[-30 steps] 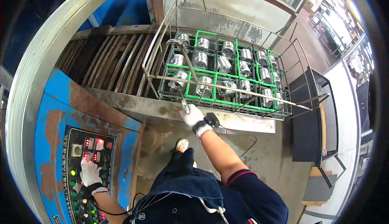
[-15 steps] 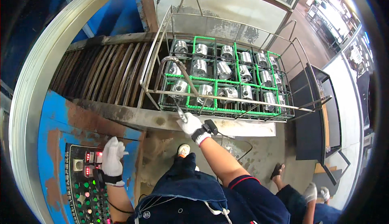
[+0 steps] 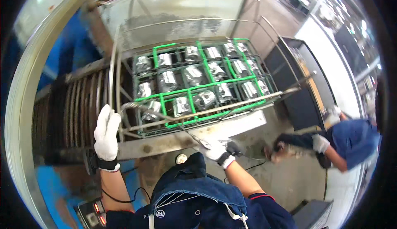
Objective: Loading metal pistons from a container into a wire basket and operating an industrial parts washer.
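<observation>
My left hand [image 3: 106, 134], in a white glove, is at the front left corner of a wire basket [image 3: 198, 116], fingers stretched out. Whether it touches the frame is hard to tell. In my gloved right hand [image 3: 216, 150], closed and blurred, is a slim metal rod [image 3: 193, 137]. The rod's far end reaches the basket's front edge, and I cannot make out its tip. Several shiny metal pistons [image 3: 168, 81] sit in the basket's compartments, which are divided by green-coated bars.
The basket stands on a roller conveyor [image 3: 78, 109] that runs to the left. A blue control panel [image 3: 89, 214] with red lights is at the lower left. On the right, a co-worker [image 3: 351, 142] in blue with white gloves is beside a dark cabinet [image 3: 289, 88].
My left hand has moved from the control panel up to the basket's left corner. My view has shifted and turned. The co-worker now shows more fully at the right.
</observation>
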`<state>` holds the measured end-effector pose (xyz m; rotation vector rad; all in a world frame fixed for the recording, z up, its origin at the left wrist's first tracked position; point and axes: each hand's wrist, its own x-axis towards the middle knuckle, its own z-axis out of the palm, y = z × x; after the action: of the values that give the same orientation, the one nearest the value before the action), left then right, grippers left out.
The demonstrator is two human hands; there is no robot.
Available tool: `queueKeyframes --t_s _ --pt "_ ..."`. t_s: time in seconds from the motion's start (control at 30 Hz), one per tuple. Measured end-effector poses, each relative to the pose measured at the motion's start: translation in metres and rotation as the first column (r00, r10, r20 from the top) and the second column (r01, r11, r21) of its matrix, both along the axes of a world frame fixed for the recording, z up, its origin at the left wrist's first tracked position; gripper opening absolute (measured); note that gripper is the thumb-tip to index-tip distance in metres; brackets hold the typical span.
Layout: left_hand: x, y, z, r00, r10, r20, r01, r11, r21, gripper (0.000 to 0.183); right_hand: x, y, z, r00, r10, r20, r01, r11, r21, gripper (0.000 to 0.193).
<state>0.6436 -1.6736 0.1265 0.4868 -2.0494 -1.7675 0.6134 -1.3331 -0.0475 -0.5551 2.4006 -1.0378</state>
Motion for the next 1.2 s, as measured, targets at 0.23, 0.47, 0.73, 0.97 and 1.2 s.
queueKeyframes --t_s 0.23,0.47,0.73,0.97,1.2 --pt "-0.046 -0.01 -0.054 0.947 0.162 -0.278 -0.044 0.921 0.388 0.031 0.031 0.151 0.015 0.763 -0.642 0.078 0.647 0.755 -0.108 0.034" --pt "-0.043 0.008 -0.041 0.985 0.135 -0.109 -0.138 0.99 -0.015 0.042 0.003 0.214 0.042 0.586 -0.81 0.038 0.796 0.566 -0.214 0.048" --pt "-0.038 0.001 -0.034 0.981 0.186 -0.056 -0.189 0.981 -0.05 0.054 -0.074 0.274 -0.008 0.545 -0.839 0.001 0.804 0.522 -0.286 0.064" --pt "-0.057 -0.062 -0.041 0.826 0.472 0.308 -0.034 0.588 -0.808 0.029 -0.181 0.296 -0.037 0.712 -0.7 0.055 0.651 0.63 -0.424 0.045" --pt "-0.055 -0.048 -0.033 0.843 0.497 0.205 -0.087 0.503 -0.86 0.031 -0.26 0.278 0.018 0.638 -0.666 0.386 0.74 0.669 -0.069 0.035"
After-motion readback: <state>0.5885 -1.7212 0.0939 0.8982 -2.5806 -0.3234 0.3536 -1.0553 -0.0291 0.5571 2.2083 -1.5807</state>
